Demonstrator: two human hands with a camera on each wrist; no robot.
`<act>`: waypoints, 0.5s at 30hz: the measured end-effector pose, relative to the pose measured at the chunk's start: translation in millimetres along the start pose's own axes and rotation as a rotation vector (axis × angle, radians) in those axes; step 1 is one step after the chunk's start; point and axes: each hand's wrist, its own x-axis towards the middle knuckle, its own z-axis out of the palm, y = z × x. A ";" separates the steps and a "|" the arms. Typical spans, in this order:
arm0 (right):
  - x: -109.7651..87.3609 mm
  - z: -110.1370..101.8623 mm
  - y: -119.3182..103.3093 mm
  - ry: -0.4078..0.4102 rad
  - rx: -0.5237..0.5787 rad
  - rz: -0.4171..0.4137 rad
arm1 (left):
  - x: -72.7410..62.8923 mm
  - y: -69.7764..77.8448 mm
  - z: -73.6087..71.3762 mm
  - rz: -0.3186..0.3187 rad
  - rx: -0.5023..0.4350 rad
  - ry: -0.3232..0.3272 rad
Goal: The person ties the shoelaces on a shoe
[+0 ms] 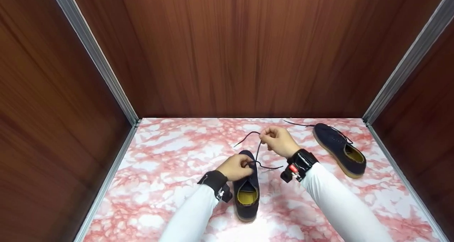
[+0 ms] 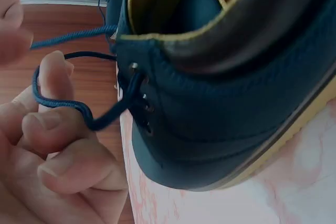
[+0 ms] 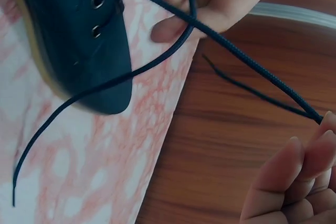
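A navy shoe (image 1: pixel 248 213) with a yellow lining stands on the pink marbled surface, toe pointing away from me. Over its laced front, my left hand (image 1: pixel 236 166) holds one shoelace (image 2: pixel 107 116), which loops round its fingers; the loose end trails off to the right. Up and to the right, my right hand (image 1: pixel 280 141) pinches the other shoelace (image 3: pixel 252 65) between thumb and fingertips. That lace runs taut from the eyelets, and its free tip hangs beyond the pinch. In the right wrist view the two laces cross near the left hand's fingers.
A matching navy shoe (image 1: pixel 338 149) lies at the right, toe away, its laces loose. Brown wood-grain panels (image 1: pixel 227 54) rise at the back and both sides, with grey metal strips (image 1: pixel 103 61) along the corners. The marbled surface (image 1: pixel 152 185) spreads around the shoes.
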 end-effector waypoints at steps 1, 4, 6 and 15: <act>0.8 2.6 -3.1 -0.010 0.002 -0.006 | 0.1 0.5 1.4 0.006 0.017 -0.001; 2.6 8.7 -10.3 -0.081 -0.007 -0.034 | 0.2 1.0 5.6 0.008 0.053 0.014; 3.3 9.9 -11.1 -0.134 -0.020 -0.051 | -0.4 0.7 7.6 0.004 0.047 0.021; -1.9 -8.1 35.5 -0.115 -0.078 -0.015 | -5.1 -4.7 7.0 -0.061 -0.110 0.033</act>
